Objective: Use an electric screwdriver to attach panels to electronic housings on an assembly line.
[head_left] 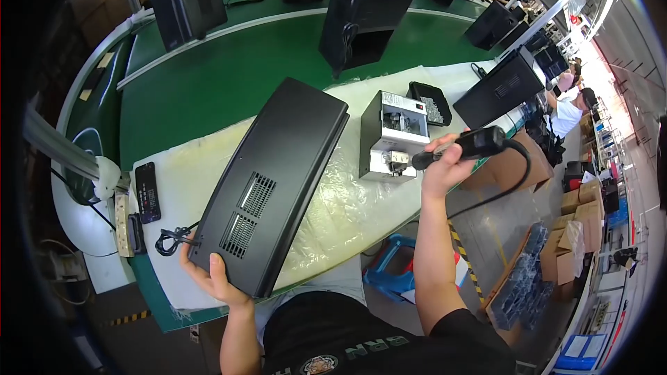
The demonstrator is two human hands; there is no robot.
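Observation:
A long black casing (278, 160) with two slotted vents lies tilted across the padded white mat in front of me. My left hand (215, 279) grips its near end, thumb on top and fingers at the side by a bundled black cord (174, 239). In my right hand (445, 170) is a black electric screwdriver (479, 142), its cable curving down to the right. The screwdriver's front end points at the outlet of a silver-and-black screw feeder (396, 135); I cannot tell whether they touch. Behind the feeder sits a black tray (431, 104) of small screws.
Large black speaker-like cabinets (368, 14) stand on the green conveyor (278, 55) beyond the mat. A black remote-like panel (147, 192) and a power strip (125, 226) lie at the left. A blue stool (389, 271) and cardboard boxes (511, 167) are at the right; people work farther off.

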